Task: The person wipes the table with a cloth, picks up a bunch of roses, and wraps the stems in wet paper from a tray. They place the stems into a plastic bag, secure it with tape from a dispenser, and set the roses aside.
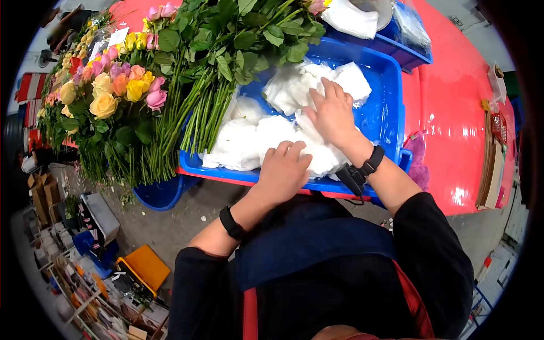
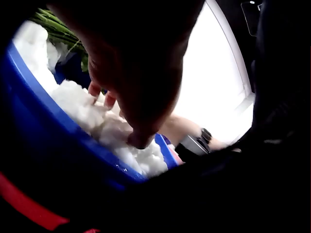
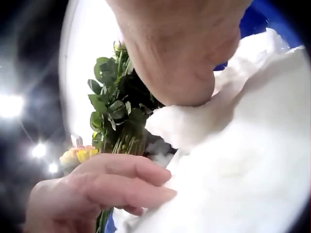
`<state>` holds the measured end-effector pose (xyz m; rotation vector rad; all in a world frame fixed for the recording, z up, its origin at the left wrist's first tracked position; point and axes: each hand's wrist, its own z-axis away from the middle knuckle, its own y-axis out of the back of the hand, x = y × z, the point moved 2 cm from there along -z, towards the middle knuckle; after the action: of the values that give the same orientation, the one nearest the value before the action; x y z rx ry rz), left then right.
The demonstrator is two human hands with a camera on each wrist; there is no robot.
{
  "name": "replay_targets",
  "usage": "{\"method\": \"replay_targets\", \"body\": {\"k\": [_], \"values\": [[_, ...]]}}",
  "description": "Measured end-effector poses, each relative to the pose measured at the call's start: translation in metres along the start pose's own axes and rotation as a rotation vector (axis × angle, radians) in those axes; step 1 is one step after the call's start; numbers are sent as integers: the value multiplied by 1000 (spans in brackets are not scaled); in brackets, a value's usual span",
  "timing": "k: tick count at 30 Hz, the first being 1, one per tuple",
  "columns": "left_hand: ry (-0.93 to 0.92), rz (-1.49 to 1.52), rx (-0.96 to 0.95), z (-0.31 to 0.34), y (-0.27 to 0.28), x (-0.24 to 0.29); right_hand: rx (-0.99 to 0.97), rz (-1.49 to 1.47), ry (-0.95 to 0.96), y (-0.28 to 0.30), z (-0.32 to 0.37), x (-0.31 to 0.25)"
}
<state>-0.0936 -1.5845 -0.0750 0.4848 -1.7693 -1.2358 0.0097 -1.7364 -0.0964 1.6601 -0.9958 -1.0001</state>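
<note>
White, soft, wet-looking material (image 1: 235, 141) lies bunched in a blue tray (image 1: 394, 96). My left hand (image 1: 283, 173) rests on its near part with fingers spread and slightly bent; the left wrist view shows these fingertips touching the white clumps (image 2: 77, 104). Farther back and to the right, my right hand (image 1: 334, 113) lies on the white material, fingers spread and slightly bent. In the right wrist view my right hand (image 3: 180, 53) touches a raised white fold (image 3: 180, 126), its fingertips hidden, while the left hand (image 3: 107, 189) appears below, touching the white surface.
Leafy green stems (image 1: 209, 102) lie over the tray's left side, beside rose bunches (image 1: 105, 105) on the red table (image 1: 453, 124). A blue bin (image 1: 416, 48) with white items stands behind the tray. Below left are a blue bucket (image 1: 158, 195) and a yellow-orange seat (image 1: 146, 269).
</note>
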Motion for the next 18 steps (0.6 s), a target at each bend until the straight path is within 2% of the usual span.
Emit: {"method": "replay_targets", "body": {"k": [1, 2, 4, 5, 6, 7, 8, 10, 11, 12, 13, 14, 16, 17, 18], "values": [[-17, 40, 64, 0, -2, -8, -180, -83, -70, 15, -4, -8], [-40, 81, 131, 0, 0, -15, -371, -149, -35, 17, -4, -10], [388, 327, 140, 3, 9, -26, -736, -257, 17, 24, -3, -3], [592, 453, 144, 2, 13, -34, -602, -331, 95, 20, -4, 2], [628, 519, 169, 2, 17, -51, -631, -460, -10, 16, -6, 6], [709, 895, 331, 7, 3, -75, -482, -482, -58, 18, -9, 2], [835, 1188, 382, -1, 19, -77, -331, -504, -96, 17, -11, -3], [828, 1270, 331, -4, 14, -108, -190, -631, 53, 18, -16, -23], [800, 825, 244, -3, 14, -114, -194, -664, 227, 19, -17, -31], [749, 382, 161, -3, 16, -116, -352, -645, 307, 8, -16, -32], [703, 131, 114, -7, 25, -104, -406, -711, 240, 19, -26, -26], [550, 13, 301, -7, 30, -88, -461, -776, 172, 30, -39, -13], [373, -78, 388, -11, 33, -73, -45, -434, 119, 45, -74, 34], [272, -61, 382, -16, 35, -66, -6, -146, 89, 59, -96, 58], [173, -45, 373, -20, 36, -59, 83, -41, 32, 62, -113, 81]]}}
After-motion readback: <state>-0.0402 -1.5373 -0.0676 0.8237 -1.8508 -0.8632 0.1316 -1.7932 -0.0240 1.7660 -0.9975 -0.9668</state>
